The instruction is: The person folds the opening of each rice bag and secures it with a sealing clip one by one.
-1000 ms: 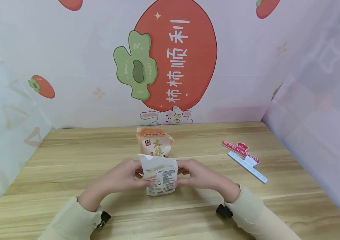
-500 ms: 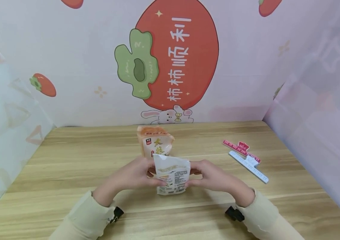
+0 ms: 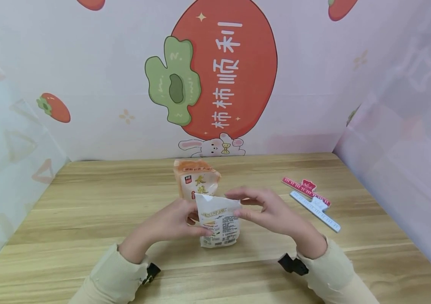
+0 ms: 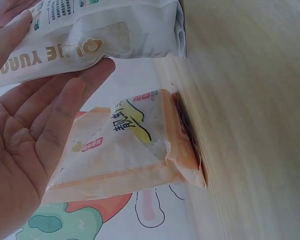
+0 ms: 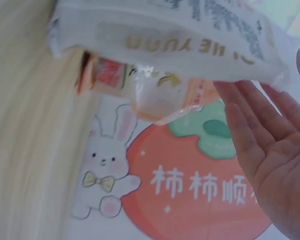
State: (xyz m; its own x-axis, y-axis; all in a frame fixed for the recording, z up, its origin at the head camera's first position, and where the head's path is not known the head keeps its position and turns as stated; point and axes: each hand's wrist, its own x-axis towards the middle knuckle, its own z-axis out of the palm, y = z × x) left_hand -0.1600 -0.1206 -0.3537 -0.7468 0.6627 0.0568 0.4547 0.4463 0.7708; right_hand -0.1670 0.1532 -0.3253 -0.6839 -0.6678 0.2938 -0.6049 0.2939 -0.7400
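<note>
A white food bag (image 3: 219, 223) with printed text stands upright at the table's middle. My left hand (image 3: 175, 221) holds its left side, thumb on the printed face and fingers behind; the left wrist view shows that hand (image 4: 35, 125) along the white bag (image 4: 115, 37). At the upper right corner, my right hand (image 3: 272, 211) has thumb and fingers spread apart around the edge. In the right wrist view its fingers (image 5: 250, 115) look nearly straight, right at the bag's side. Just behind stands an orange and white food bag (image 3: 198, 177), partly hidden by the white one.
On the right of the wooden table (image 3: 97, 202) lie a red sealing clip (image 3: 303, 190) and a light blue sealing clip (image 3: 316, 211), side by side. A printed backdrop (image 3: 116, 76) rises behind the table's far edge, with side walls left and right.
Both hands moved the white bag to the right, away from directly in front of the orange bag. Since then the right hand has loosened and risen to the bag's top corner; the left stays put.
</note>
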